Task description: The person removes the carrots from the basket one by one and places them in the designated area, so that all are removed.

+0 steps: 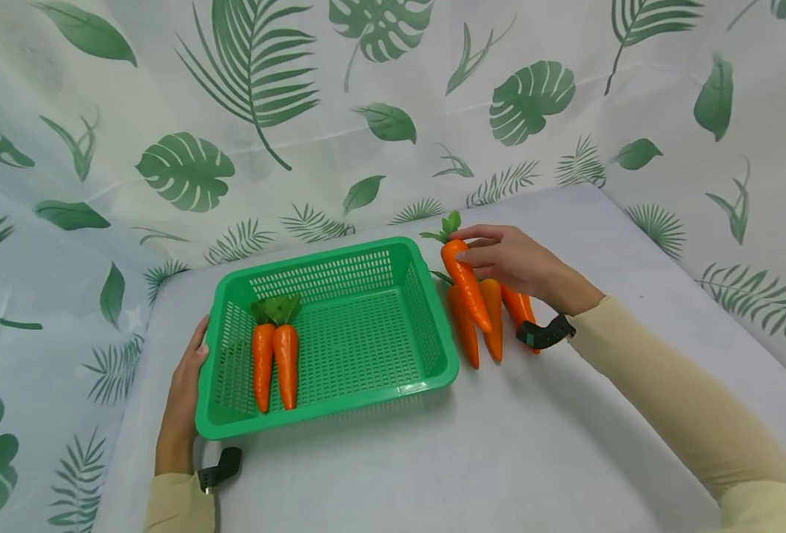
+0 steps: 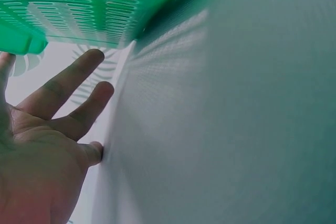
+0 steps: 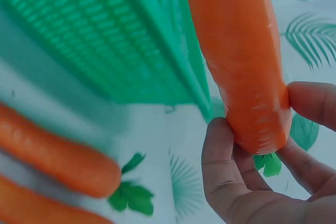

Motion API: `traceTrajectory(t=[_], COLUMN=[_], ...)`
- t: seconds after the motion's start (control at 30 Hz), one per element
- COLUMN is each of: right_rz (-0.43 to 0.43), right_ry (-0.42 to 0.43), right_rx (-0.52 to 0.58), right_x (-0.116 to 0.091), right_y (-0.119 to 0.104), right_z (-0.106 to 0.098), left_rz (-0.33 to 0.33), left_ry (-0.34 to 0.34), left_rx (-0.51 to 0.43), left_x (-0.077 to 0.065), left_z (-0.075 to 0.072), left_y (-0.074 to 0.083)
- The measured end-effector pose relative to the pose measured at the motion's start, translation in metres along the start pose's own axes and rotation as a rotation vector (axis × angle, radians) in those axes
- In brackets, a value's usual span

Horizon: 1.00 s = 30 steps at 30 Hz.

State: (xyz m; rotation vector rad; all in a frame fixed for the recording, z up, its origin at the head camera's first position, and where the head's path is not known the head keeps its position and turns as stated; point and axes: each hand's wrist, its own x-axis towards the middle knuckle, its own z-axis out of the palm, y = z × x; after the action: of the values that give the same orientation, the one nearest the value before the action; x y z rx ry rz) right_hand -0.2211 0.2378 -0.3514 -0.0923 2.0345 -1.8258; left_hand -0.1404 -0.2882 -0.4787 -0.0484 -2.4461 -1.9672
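Observation:
My right hand (image 1: pixel 516 263) pinches an orange carrot (image 1: pixel 468 285) near its leafy top, raised beside the basket; the right wrist view shows thumb and fingers around the thick end of this carrot (image 3: pixel 239 61). Beneath it lie several more carrots (image 1: pixel 493 318), partly covered by the hand and the held carrot. At the left side of a green plastic basket (image 1: pixel 329 426), my left hand (image 1: pixel 183 385) touches the wall. Its fingers (image 2: pixel 79 74) are spread and fairly straight in the left wrist view. Two carrots (image 1: pixel 286 366) lie side by side inside the basket, at its left.
A white table surface (image 1: pixel 499 459) extends under everything. Behind and at both sides hangs a white curtain (image 1: pixel 433 148) with green leaf prints. Black straps with small devices (image 1: pixel 545 333) sit on both wrists.

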Motion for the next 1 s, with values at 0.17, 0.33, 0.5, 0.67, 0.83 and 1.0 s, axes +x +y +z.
traceTrajectory(t=[0.17, 0.33, 0.5, 0.67, 0.83, 1.0], right_rz=[0.007, 0.024, 0.038, 0.060, 0.092, 0.122], right_ry=[0.024, 0.056, 0.095, 0.126, 0.145, 0.149], right_rx=[-0.013, -0.055, -0.043, -0.045, -0.052, -0.083], right_x=[-0.008, -0.014, -0.021, -0.027, -0.030, -0.031], right_y=[0.005, 0.013, 0.027, 0.042, 0.054, 0.062], right_z=[-0.017, -0.038, -0.060, -0.083, -0.098, -0.107], left_rz=[-0.004, 0.000, -0.005, -0.014, -0.011, -0.010], left_ry=[0.006, 0.004, 0.006, 0.009, 0.010, 0.013], left_rx=[0.005, -0.003, 0.005, 0.018, 0.008, -0.004], left_x=[0.000, 0.000, -0.001, -0.001, 0.000, 0.000], left_z=[0.000, 0.001, 0.001, 0.002, 0.002, 0.002], left_y=[0.002, 0.002, 0.002, 0.001, 0.002, 0.001])
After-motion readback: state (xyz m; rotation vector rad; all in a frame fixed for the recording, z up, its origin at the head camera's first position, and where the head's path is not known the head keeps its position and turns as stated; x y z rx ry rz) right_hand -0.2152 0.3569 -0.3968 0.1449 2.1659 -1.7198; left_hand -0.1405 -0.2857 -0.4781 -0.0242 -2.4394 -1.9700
